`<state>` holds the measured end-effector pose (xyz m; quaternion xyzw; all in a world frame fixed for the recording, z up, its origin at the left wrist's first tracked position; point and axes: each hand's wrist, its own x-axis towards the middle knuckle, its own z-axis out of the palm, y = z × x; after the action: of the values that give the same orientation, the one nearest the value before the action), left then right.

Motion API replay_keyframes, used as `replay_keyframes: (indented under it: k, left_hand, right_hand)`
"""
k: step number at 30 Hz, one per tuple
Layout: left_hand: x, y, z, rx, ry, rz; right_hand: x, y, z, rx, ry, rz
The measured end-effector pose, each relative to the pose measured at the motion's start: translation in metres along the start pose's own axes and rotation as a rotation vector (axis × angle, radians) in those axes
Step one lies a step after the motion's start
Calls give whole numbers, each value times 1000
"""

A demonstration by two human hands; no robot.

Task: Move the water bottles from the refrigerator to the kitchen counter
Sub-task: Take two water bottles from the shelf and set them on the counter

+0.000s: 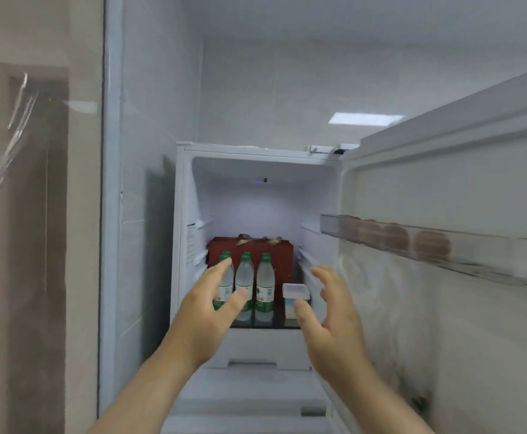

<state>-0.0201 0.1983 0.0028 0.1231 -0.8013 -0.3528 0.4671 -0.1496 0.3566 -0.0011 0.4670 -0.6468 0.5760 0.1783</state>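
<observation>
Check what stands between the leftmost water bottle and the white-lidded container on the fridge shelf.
In the head view, two more water bottles stand between the leftmost bottle and the white-lidded container. The left hand partly covers that leftmost bottle.

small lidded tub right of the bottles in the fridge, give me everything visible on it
The tub is a small squarish container, pale body with a whitish translucent lid closed on top, plastic by the look. It stands upright on the fridge shelf, just right of the rightmost water bottle. The right hand is open in front of it, thumb overlapping its lower edge; contact unclear.

Upright green-capped water bottles [263, 289], refrigerator [274, 195] shelf
</observation>
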Motion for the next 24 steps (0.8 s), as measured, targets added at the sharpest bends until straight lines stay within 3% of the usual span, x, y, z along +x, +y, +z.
replay_keyframes:
  k: [8,15,19,24]
  left_hand:
    - [100,-103,-23,-24,8,-22]
    - [171,-184,12,-42,47,-91]
    - [213,-233,51,-54,86,-149]
    - [268,-283,92,13,153,-363]
  right_hand:
    - [95,52,120,-73,-9,72]
    - [156,121,189,-27,20,169]
    - [194,170,230,52,54,310]
    - [238,225,282,33,-82,551]
